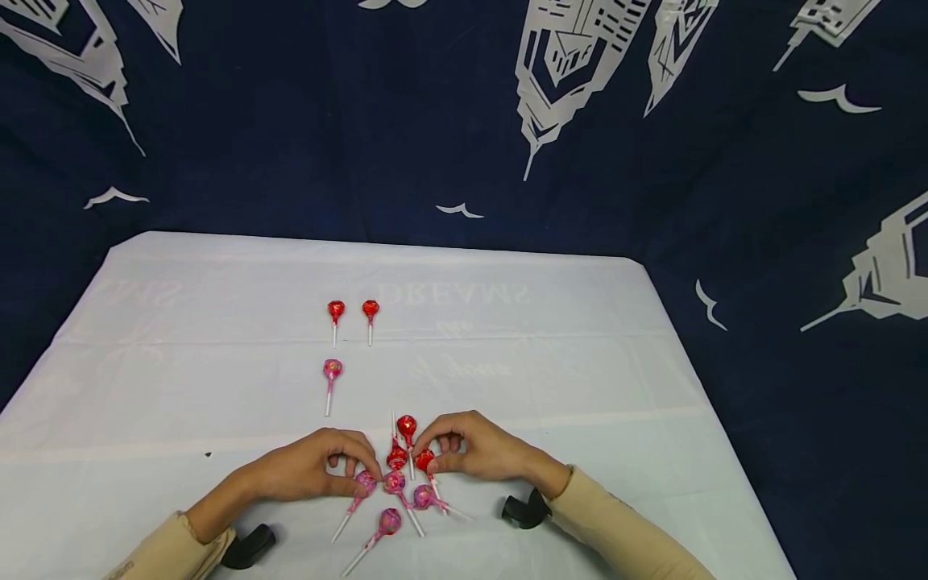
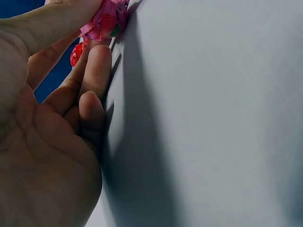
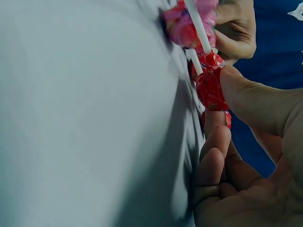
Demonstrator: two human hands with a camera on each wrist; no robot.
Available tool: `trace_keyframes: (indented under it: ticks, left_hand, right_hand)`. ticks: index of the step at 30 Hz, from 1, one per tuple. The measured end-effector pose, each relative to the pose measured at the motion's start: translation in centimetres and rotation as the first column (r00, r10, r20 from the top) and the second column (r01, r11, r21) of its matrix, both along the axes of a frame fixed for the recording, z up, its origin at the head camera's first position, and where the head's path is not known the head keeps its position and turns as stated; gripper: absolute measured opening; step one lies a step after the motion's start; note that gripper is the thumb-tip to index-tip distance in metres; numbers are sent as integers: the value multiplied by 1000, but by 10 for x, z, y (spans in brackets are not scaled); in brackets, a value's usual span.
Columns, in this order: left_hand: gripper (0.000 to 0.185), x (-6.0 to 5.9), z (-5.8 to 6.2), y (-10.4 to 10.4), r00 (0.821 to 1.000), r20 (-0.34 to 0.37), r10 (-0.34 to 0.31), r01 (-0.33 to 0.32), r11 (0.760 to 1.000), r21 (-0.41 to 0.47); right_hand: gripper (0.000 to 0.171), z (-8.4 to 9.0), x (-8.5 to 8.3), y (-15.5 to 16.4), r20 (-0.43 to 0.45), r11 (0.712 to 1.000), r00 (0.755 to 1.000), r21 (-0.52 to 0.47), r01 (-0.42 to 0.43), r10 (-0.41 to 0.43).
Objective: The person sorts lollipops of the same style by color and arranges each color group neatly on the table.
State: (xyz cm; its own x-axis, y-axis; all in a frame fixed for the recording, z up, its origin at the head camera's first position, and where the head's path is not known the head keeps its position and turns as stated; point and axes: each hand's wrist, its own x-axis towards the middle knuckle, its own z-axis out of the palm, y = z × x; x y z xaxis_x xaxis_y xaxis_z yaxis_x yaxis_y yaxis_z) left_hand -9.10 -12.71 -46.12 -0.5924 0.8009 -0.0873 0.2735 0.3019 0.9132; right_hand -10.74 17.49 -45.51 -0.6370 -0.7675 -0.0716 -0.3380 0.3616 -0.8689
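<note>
Pink lollipop (image 1: 367, 480) pinched in left hand (image 1: 316, 465), red lollipop (image 1: 424, 459) in right hand (image 1: 480, 448).

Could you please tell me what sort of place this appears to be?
Probably a makeshift indoor workspace, judging by the white tabletop, the navy printed fabric beyond it, and the wrapped lollipops laid out on top.

Ten wrapped lollipops (image 1: 394, 482), five red and five pink, on a white counter (image 1: 181, 387).
Left fingers (image 1: 365, 455) pinch a pink lollipop (image 1: 366, 482), right fingers (image 1: 438, 427) a red lollipop (image 1: 424, 460); five more cluster close by, sticks pointing several ways. Farther off, two red pops (image 1: 370, 308) lie side by side beyond another pink pop (image 1: 332, 369), sticks toward the near edge.
</note>
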Motion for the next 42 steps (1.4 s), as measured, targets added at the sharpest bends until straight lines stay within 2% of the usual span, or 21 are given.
trace_keyframes:
  ticks: [12,19,31,42]
  left_hand:
    - [15,0,-1,0,1000,20,4,-4,1000,11]
    - [15,1,-2,-1,1000,19,14,-14,1000,4]
    - [14,2,-1,0,999,33,19,-19,1000,-14]
    - [14,2,2,1,1000,25,16,-16,1000,-8]
  right_hand:
    - [24,11,-20,-2,-14,997,997,-9,80,-80]
    - [23,13,-37,-9,-1,991,991,-24,134,-134]
    - [21,14,-70,-12,-53,981,981,-56,185,-188]
    - [21,14,-106,-23,-80,951,948,-6,309,-309]
